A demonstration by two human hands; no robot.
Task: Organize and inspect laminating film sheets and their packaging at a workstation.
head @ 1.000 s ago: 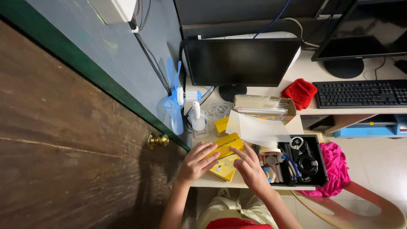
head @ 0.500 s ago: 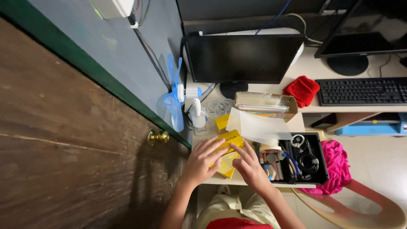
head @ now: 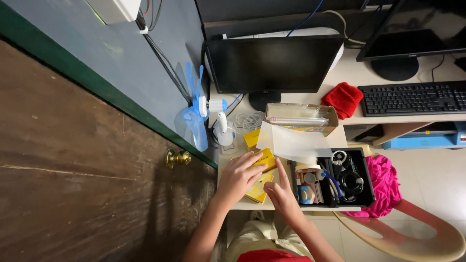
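Note:
My left hand lies flat with spread fingers on a yellow packet at the near edge of a pale desk. My right hand rests beside it, index finger stretched toward the packet, over more yellow packets below. A white sheet lies just beyond the fingertips. Neither hand grips anything.
A black tray of tape rolls and cables sits right of my hands. Behind are a cardboard box, a small blue fan, a dark monitor, a red cloth and a keyboard. A wooden door stands left; a pink cloth drapes a chair.
Both hands stay on the yellow packets; my left hand has slid slightly toward me. Little else differs.

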